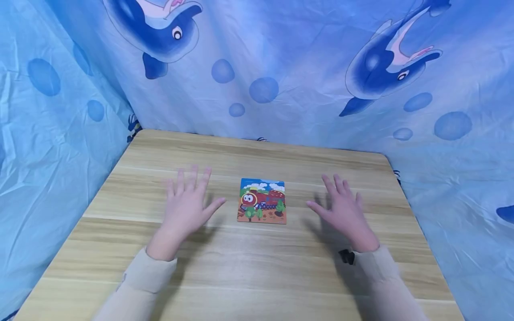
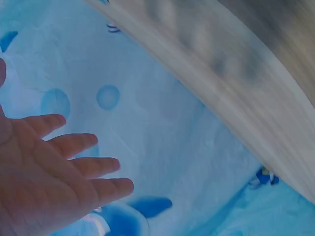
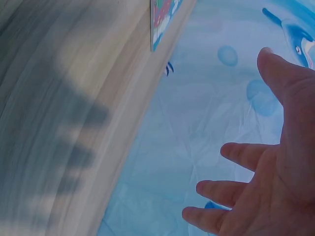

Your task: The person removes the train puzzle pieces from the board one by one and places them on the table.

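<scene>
A small square picture puzzle (image 1: 262, 201) with a red cartoon train, green trees and a blue sky lies flat near the middle of the table. To its left, my left hand (image 1: 185, 209) is held over the tabletop, fingers spread and straight, touching nothing. On the other side my right hand (image 1: 344, 214) hovers likewise, its fingers spread and nothing in it. The left wrist view shows the left palm (image 2: 44, 172) bare. In the right wrist view the right hand (image 3: 275, 162) is empty, and a corner of the puzzle (image 3: 161, 22) shows at the top.
The wooden table (image 1: 241, 276) has rounded far corners. A blue curtain (image 1: 305, 89) with dolphins and bubbles hangs behind it and along both sides. A small black object (image 1: 346, 257) shows beside the right cuff.
</scene>
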